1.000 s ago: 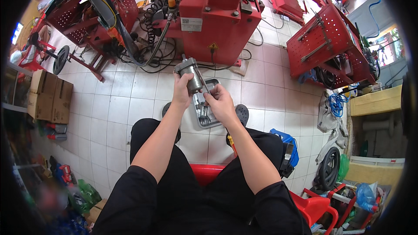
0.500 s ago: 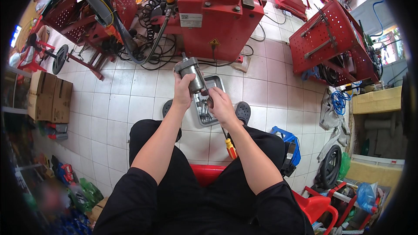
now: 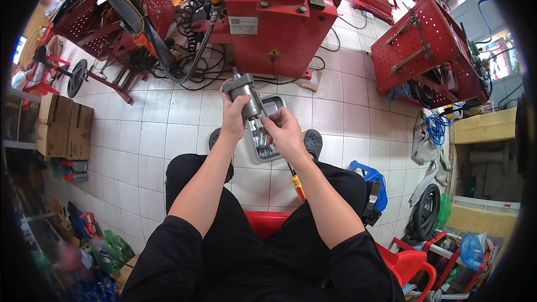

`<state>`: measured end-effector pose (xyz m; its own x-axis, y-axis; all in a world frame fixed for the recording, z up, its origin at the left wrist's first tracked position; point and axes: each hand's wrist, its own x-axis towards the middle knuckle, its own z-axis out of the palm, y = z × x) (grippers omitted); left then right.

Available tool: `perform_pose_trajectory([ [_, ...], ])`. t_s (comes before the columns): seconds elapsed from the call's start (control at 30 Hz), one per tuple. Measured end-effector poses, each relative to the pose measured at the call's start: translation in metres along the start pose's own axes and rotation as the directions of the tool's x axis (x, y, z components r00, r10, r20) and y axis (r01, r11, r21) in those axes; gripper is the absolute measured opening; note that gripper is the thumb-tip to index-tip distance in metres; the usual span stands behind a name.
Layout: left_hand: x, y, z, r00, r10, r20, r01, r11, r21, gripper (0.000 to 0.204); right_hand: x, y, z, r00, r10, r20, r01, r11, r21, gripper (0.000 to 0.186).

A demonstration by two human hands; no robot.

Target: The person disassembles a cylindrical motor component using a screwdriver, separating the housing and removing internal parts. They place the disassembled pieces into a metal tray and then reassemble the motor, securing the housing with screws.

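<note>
While our left hand (image 3: 235,117) clamps the cylinder (image 3: 244,94) over the tray's (image 3: 269,159) edge, our right hand (image 3: 285,132) should align its pinched rod (image 3: 263,106).

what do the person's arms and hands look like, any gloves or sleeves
Both the left hand and right hand are bare, with no gloves, rings or watch visible. The forearms are uncovered too. The left sleeve and right sleeve are plain black, ending near the elbows, with no visible markings.
</note>
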<state>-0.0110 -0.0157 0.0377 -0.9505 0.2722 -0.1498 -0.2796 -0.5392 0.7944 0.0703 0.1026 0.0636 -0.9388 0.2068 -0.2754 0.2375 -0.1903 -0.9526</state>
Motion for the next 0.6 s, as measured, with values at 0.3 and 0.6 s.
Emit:
perform_pose_trajectory([
  [0.3,-0.004,0.004,0.011,1.0,0.028,0.013,-0.029,0.999,0.024,0.055,-0.002,0.004,0.006,0.998,0.003,-0.06,-0.005,0.999,-0.039,0.018],
  [0.6,-0.003,0.006,0.005,0.994,-0.066,0.089,0.07,0.997,-0.036,0.056,-0.002,-0.008,0.0,0.995,0.013,-0.104,-0.015,1.0,-0.025,0.021],
])
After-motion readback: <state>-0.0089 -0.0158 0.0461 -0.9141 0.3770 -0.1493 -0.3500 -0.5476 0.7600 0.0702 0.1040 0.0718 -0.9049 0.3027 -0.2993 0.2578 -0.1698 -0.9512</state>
